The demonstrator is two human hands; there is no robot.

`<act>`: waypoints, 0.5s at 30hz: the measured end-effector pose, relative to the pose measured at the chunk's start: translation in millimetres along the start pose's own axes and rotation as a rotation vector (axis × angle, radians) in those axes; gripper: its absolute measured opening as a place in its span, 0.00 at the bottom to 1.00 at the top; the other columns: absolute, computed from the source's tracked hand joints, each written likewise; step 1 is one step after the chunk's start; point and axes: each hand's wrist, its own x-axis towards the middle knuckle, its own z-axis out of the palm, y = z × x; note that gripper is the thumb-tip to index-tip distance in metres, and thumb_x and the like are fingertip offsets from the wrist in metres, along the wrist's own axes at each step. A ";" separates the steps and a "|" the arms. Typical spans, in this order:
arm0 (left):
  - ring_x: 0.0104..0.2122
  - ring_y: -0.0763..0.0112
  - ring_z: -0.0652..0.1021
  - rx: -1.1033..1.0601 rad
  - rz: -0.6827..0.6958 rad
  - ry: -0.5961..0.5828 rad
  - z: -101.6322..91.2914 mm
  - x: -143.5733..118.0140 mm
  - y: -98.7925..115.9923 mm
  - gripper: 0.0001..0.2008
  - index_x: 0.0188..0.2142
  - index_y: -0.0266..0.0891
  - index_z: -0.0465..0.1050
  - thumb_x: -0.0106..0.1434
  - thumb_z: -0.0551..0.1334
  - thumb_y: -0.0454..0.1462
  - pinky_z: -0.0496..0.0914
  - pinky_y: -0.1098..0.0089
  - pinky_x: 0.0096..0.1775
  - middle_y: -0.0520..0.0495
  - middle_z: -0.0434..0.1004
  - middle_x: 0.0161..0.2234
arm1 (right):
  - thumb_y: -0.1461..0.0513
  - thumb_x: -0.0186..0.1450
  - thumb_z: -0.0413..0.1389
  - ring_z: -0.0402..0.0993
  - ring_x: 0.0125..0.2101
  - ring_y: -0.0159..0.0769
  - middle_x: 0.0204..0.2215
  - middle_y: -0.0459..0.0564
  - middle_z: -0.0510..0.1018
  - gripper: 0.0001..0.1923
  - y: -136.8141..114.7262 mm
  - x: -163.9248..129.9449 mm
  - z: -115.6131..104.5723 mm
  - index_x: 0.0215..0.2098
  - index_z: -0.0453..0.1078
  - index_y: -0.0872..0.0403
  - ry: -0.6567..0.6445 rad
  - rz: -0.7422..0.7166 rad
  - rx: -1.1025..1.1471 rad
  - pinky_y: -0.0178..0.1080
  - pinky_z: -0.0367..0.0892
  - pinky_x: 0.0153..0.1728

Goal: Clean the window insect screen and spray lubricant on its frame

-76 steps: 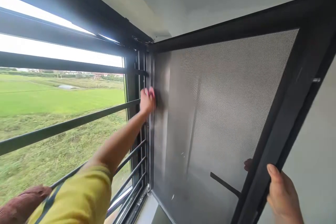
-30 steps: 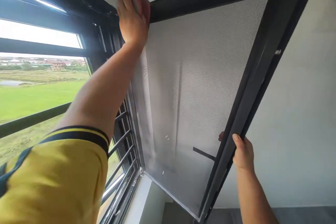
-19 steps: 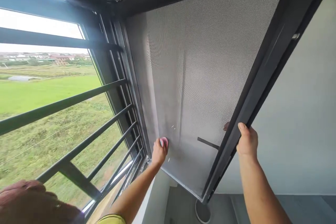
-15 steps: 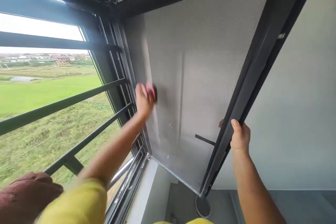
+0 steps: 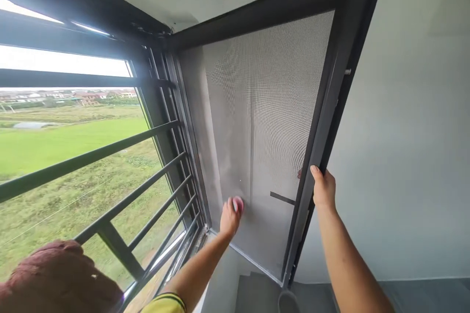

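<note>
I had L hand (image 5: pixel 229 219) pinching pink rounded pad (image 5: pixel 238 204) agst fine mesh (image 5: pixel 279 107); R hand (image 5: pixel 325 190) clasped dk frame (image 5: pixel 323 122); slim bars (image 5: pixel 91 155) left of L hand.

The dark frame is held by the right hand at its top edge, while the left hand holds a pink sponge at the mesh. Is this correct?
Not quite: the head view shows the right hand holding the dark frame at its side edge, not its top. The left hand does hold a pink sponge at the mesh.
</note>
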 end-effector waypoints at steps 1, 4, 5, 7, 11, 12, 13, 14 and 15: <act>0.22 0.59 0.72 -0.002 -0.014 0.005 -1.3 -5.1 -2.6 0.03 0.35 0.40 0.67 0.61 0.56 0.34 0.71 0.61 0.26 0.47 0.65 0.22 | 0.41 0.57 0.56 0.75 0.25 0.40 0.25 0.52 0.79 0.28 0.0 0.2 0.2 0.33 0.72 0.58 -0.004 0.000 0.004 0.37 0.69 0.23; 0.37 0.54 0.76 -0.014 -0.001 0.097 -45.4 76.5 25.5 0.10 0.45 0.33 0.65 0.63 0.54 0.31 0.72 0.56 0.41 0.38 0.71 0.34 | 0.41 0.57 0.57 0.75 0.26 0.40 0.25 0.52 0.79 0.27 -2.0 -1.6 0.6 0.33 0.72 0.58 0.014 -0.017 0.006 0.37 0.70 0.25; 0.45 0.55 0.73 -0.021 0.034 0.141 -69.4 127.6 45.6 0.14 0.50 0.29 0.62 0.65 0.54 0.31 0.69 0.56 0.49 0.34 0.71 0.41 | 0.41 0.57 0.57 0.75 0.25 0.39 0.25 0.52 0.79 0.27 -3.2 -3.1 0.6 0.33 0.71 0.58 0.020 -0.018 0.008 0.37 0.70 0.24; 0.61 0.57 0.57 -0.022 0.148 0.288 -117.1 238.7 94.8 0.26 0.61 0.26 0.47 0.66 0.55 0.29 0.52 0.52 0.62 0.33 0.57 0.59 | 0.41 0.57 0.57 0.74 0.23 0.38 0.24 0.51 0.78 0.27 -5.8 -6.0 0.7 0.33 0.71 0.57 -0.006 0.008 0.024 0.36 0.69 0.22; 0.60 0.53 0.57 0.005 0.463 0.586 -146.3 358.7 161.2 0.29 0.63 0.25 0.44 0.68 0.54 0.33 0.53 0.49 0.58 0.37 0.54 0.58 | 0.41 0.56 0.58 0.73 0.21 0.37 0.24 0.52 0.78 0.26 -8.8 -6.1 1.8 0.31 0.71 0.57 -0.062 0.073 0.065 0.35 0.68 0.19; 0.59 0.50 0.57 0.052 0.473 0.548 -133.7 349.9 158.1 0.30 0.63 0.24 0.45 0.67 0.57 0.34 0.53 0.49 0.58 0.35 0.54 0.58 | 0.41 0.56 0.58 0.73 0.20 0.37 0.24 0.52 0.78 0.26 -8.6 -4.6 2.4 0.30 0.71 0.57 -0.055 0.074 0.071 0.35 0.67 0.18; 0.59 0.47 0.56 0.102 0.461 0.466 -114.5 325.4 146.1 0.32 0.63 0.24 0.46 0.66 0.59 0.35 0.53 0.48 0.58 0.33 0.55 0.58 | 0.41 0.56 0.57 0.72 0.20 0.37 0.23 0.52 0.78 0.26 -8.2 -2.8 3.0 0.30 0.70 0.57 -0.039 0.070 0.076 0.35 0.67 0.18; 0.58 0.46 0.59 0.128 0.440 0.347 -90.9 287.4 127.1 0.30 0.62 0.23 0.48 0.67 0.58 0.37 0.54 0.47 0.58 0.31 0.57 0.56 | 0.41 0.57 0.57 0.72 0.20 0.36 0.23 0.51 0.78 0.26 -7.5 -1.0 3.7 0.30 0.70 0.57 -0.022 0.065 0.078 0.35 0.67 0.18; 0.56 0.46 0.62 0.131 0.363 0.203 -65.3 239.1 103.7 0.26 0.61 0.23 0.52 0.68 0.55 0.37 0.55 0.45 0.56 0.29 0.60 0.53 | 0.41 0.57 0.57 0.72 0.19 0.36 0.22 0.51 0.77 0.26 -6.7 0.5 4.4 0.30 0.70 0.57 -0.006 0.060 0.079 0.35 0.66 0.17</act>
